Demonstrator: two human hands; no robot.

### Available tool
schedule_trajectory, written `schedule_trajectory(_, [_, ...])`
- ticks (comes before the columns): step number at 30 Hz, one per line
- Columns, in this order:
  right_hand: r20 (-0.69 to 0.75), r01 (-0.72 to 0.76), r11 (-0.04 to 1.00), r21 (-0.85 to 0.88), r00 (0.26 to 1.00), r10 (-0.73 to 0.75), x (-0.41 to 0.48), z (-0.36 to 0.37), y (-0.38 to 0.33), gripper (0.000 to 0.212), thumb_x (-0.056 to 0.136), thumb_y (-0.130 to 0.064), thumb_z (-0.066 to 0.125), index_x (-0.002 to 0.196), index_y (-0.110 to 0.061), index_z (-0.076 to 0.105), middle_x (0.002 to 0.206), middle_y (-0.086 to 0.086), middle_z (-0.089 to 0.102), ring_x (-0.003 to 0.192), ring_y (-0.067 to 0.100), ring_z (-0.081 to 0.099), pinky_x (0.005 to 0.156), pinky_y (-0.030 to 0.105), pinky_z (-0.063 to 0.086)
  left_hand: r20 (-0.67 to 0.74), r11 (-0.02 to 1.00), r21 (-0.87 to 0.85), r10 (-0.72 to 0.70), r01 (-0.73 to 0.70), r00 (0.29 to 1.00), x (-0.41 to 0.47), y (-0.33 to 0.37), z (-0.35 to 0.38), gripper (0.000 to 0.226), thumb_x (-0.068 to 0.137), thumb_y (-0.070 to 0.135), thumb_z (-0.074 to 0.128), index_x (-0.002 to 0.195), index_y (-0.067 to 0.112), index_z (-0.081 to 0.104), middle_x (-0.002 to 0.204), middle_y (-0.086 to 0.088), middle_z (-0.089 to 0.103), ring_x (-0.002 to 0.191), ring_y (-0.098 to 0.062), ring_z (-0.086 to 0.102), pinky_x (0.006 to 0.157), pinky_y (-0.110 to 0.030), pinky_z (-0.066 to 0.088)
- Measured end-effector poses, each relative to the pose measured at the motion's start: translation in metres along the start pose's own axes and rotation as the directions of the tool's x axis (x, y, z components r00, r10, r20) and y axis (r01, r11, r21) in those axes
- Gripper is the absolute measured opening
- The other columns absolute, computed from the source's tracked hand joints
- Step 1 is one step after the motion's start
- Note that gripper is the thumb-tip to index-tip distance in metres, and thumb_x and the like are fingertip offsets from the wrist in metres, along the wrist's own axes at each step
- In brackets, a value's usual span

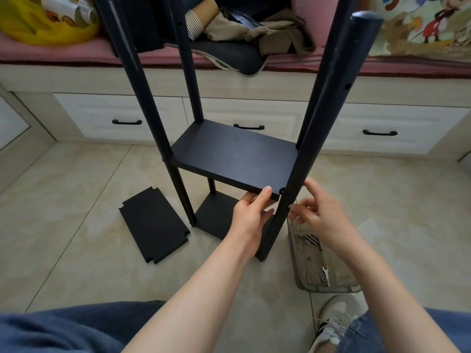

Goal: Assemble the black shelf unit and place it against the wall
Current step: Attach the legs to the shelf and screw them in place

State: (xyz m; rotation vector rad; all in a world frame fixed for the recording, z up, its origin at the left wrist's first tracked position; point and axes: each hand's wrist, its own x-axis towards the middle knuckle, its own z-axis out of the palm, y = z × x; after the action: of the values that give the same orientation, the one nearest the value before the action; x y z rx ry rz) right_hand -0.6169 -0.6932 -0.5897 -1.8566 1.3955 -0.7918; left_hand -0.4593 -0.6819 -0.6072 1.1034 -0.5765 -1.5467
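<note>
spare board [154, 225]: flat on the floor, left, awaiting fitting.
shelf unit [142, 98]: upright on the floor before the drawers [119, 118].
left hand [251, 212]: grips the middle board [234, 154] edge, holding it level.
right hand [318, 212]: fingertips pinch what is probably a screw [291, 207] at the front post [313, 149].
tray [295, 263]: hardware within reach.

There are four black round posts [318, 138], three black rectangular boards [234, 154], three black drawer handles [126, 122] and one clear plastic tray [297, 266].
</note>
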Motion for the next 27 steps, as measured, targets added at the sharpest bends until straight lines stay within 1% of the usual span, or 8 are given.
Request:
schedule_trajectory(6, [0.001,-0.024,1.000,0.013,1.000,0.024,0.002,0.000,-0.001,0.041,0.096,-0.016,0.062,0.118,-0.047,0.048,0.075,-0.007,0.072,0.064,0.006,0.065,0.073,0.037,0.056,0.014,0.998,-0.060,0.000,0.001,1.000,0.001,0.000,0.000,0.026,0.098,0.028,0.063,0.119,0.014,0.066,0.112,-0.009,0.075,0.104,-0.021,0.073,0.074,-0.021,0.057])
schedule_trajectory(9, [-0.010,-0.013,1.000,0.011,1.000,0.013,0.003,0.002,-0.004,0.039,0.095,-0.016,0.063,0.118,-0.043,0.048,0.075,-0.006,0.069,0.068,0.006,0.064,0.069,0.028,0.052,0.031,1.000,-0.006,0.021,-0.021,0.999,0.001,-0.001,-0.001,0.027,0.098,0.030,0.062,0.121,0.015,0.066,0.116,-0.008,0.074,0.110,-0.021,0.070,0.081,-0.024,0.057])
schedule_trajectory(13, [-0.028,-0.037,0.999,-0.014,0.999,0.037,0.008,0.001,-0.005,0.041,0.095,-0.018,0.064,0.127,-0.038,0.049,0.106,-0.009,0.054,0.093,0.009,0.058,0.074,0.018,0.043,-0.054,0.995,0.096,-0.010,0.015,0.999,0.003,-0.002,-0.002,0.020,0.095,0.036,0.067,0.110,0.022,0.070,0.116,-0.003,0.073,0.115,-0.020,0.064,0.100,-0.036,0.050])
schedule_trajectory(16, [0.095,-0.031,0.981,0.193,0.995,0.013,0.008,-0.002,-0.006,0.047,0.096,-0.007,0.060,0.128,-0.039,0.052,0.122,-0.017,0.061,0.116,0.003,0.058,0.095,0.018,0.046,-0.094,0.986,0.164,-0.015,0.030,0.995,0.004,0.000,-0.003,0.018,0.093,0.039,0.068,0.106,0.026,0.070,0.111,0.004,0.073,0.111,-0.017,0.065,0.096,-0.032,0.050])
schedule_trajectory(19, [0.118,-0.065,0.932,0.358,0.993,0.024,0.009,-0.005,-0.003,0.048,0.094,-0.002,0.062,0.124,-0.039,0.058,0.120,-0.016,0.068,0.115,0.000,0.062,0.098,0.022,0.050,-0.067,0.955,0.294,-0.011,0.031,0.998,0.004,0.008,-0.008,0.021,0.097,0.039,0.064,0.107,0.023,0.070,0.104,0.004,0.076,0.101,-0.015,0.070,0.087,-0.028,0.055])
schedule_trajectory(22, [0.134,-0.143,0.901,0.411,0.986,0.095,0.013,-0.007,0.005,0.049,0.092,-0.005,0.066,0.125,-0.040,0.061,0.117,-0.016,0.071,0.111,0.004,0.066,0.093,0.028,0.055,-0.049,0.714,0.685,0.247,-0.148,0.968,0.000,0.010,-0.020,0.028,0.098,0.040,0.061,0.081,0.020,0.069,0.075,0.003,0.071,0.071,-0.014,0.068,0.064,-0.023,0.054])
schedule_trajectory(25, [0.151,-0.186,0.888,0.421,0.979,0.133,0.016,-0.007,0.010,0.047,0.090,-0.009,0.069,0.125,-0.042,0.064,0.117,-0.015,0.071,0.109,0.006,0.067,0.090,0.032,0.057,0.178,0.197,0.899,0.649,-0.390,0.739,-0.008,0.010,-0.027,0.029,0.091,0.034,0.073,0.072,0.020,0.056,0.069,0.008,0.056,0.069,-0.013,0.054,0.061,-0.021,0.042])
schedule_trajectory(27, [0.165,-0.192,0.871,0.451,0.978,0.131,0.017,-0.008,0.011,0.046,0.089,-0.009,0.070,0.115,-0.047,0.067,0.115,-0.015,0.072,0.108,0.007,0.068,0.088,0.031,0.058,0.382,-0.020,0.863,0.681,-0.505,0.625,-0.009,0.015,-0.020,0.023,0.083,0.034,0.081,0.089,0.019,0.064,0.088,0.006,0.061,0.089,-0.015,0.054,0.075,-0.021,0.044])
